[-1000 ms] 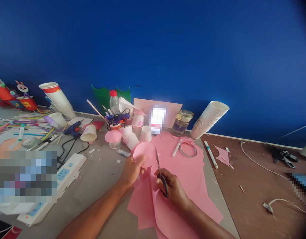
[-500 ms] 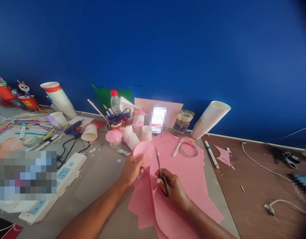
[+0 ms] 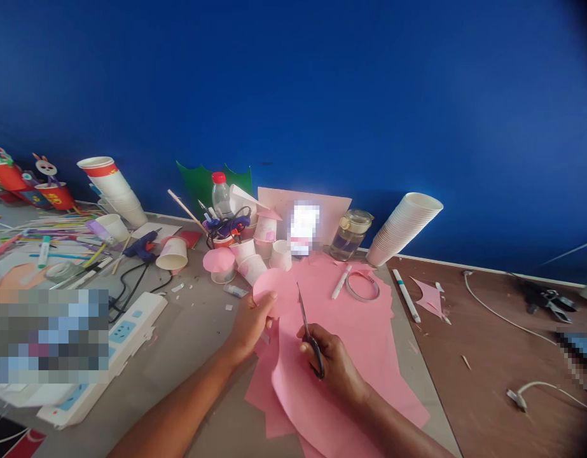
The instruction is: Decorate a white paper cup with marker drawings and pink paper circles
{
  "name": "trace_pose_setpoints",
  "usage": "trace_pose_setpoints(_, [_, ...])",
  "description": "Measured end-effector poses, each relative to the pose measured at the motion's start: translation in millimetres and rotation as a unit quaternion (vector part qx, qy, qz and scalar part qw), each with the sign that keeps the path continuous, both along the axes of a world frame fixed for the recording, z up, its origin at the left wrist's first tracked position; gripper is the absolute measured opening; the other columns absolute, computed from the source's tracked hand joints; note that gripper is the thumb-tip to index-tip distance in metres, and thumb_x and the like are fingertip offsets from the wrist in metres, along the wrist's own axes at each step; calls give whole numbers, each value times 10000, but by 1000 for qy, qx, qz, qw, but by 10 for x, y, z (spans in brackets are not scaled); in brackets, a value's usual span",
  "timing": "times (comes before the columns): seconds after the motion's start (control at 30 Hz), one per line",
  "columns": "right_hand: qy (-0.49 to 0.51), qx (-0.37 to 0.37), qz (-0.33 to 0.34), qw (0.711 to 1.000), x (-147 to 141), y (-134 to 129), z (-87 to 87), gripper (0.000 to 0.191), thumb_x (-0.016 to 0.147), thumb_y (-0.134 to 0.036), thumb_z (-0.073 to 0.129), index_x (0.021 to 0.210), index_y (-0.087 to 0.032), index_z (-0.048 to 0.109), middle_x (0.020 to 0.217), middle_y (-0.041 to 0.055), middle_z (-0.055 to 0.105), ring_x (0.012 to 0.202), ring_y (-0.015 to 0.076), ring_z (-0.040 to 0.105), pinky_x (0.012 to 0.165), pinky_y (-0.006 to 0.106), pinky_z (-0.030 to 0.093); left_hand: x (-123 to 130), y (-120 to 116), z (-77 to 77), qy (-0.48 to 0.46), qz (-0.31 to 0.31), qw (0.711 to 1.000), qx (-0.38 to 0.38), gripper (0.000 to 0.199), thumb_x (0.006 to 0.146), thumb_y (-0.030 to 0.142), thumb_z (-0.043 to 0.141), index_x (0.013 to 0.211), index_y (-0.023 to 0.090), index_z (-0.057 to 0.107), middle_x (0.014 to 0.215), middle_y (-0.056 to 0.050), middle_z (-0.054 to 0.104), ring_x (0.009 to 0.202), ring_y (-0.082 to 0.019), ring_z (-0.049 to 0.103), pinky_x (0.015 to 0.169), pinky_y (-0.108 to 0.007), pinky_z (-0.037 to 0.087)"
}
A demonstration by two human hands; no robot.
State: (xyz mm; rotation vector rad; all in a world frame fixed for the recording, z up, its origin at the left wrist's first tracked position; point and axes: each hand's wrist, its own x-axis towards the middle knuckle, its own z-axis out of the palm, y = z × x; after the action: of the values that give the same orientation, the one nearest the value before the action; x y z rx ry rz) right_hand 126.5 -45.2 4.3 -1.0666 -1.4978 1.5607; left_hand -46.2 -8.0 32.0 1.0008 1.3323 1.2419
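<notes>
A round disc of pink paper (image 3: pixel 273 285) is pinched between the thumb and fingers of my left hand (image 3: pixel 249 323). My right hand (image 3: pixel 335 357) grips black-handled scissors (image 3: pixel 311 340), their blades pointing up and away just right of the disc. From here the blades look closed together. Beneath both hands lie overlapping sheets of pink paper (image 3: pixel 360 337), one with a curved cut edge toward me. A white marker (image 3: pixel 341 282) and a clear ring, perhaps a roll of tape (image 3: pixel 362 287), rest on the sheets.
Paper cups (image 3: pixel 251 267) and a cup of tools (image 3: pixel 226 232) stand behind my left hand. A lit phone (image 3: pixel 303 229), a glass jar (image 3: pixel 351 234) and a leaning cup stack (image 3: pixel 405 229) line the wall. A power strip (image 3: pixel 116 340) and glue gun (image 3: pixel 143 247) lie left.
My left hand has shifted slightly left with the pink disc. The curved edge of the pink sheet below has swung left. My right hand and the scissors stay nearly in place.
</notes>
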Motion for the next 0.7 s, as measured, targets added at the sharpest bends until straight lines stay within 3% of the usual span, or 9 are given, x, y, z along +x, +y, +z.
trace_pose_setpoints(0.2, [18,15,-39,999,24,40,76,376,848,-558,492,918,-189,478,545,-51,461,489,105,423,461,221,349,14,-7,44,-8,-4,1000,-1,353,767,426,560,527,189,458,437,64,375,397,-69,317,403,-208,251])
trace_pose_setpoints(0.37, [36,52,-90,994,56,82,83,345,880,-522,464,994,-197,471,635,-28,472,542,114,416,486,229,361,9,-97,96,105,-9,992,69,397,783,395,552,485,207,369,437,66,304,410,-80,300,434,-228,290])
trace_pose_setpoints(0.53, [37,59,-125,990,58,106,87,346,869,-527,478,1003,-208,481,656,-24,456,554,121,414,467,227,344,-14,-171,167,132,-20,976,173,143,752,305,599,660,205,554,562,14,490,652,-166,506,673,-274,412])
trace_pose_setpoints(0.6, [40,63,-122,990,80,118,74,343,867,-516,487,1019,-208,481,669,-23,455,559,119,413,470,227,341,-38,-155,163,106,-54,980,157,194,756,317,596,613,199,538,532,20,463,618,-157,488,637,-271,405])
trace_pose_setpoints(0.7, [29,78,-102,991,145,151,24,354,855,-510,504,1027,-202,488,689,-20,461,572,117,416,496,234,349,-90,-92,143,41,-93,993,56,330,736,376,622,509,185,478,488,29,430,514,-120,426,523,-252,369])
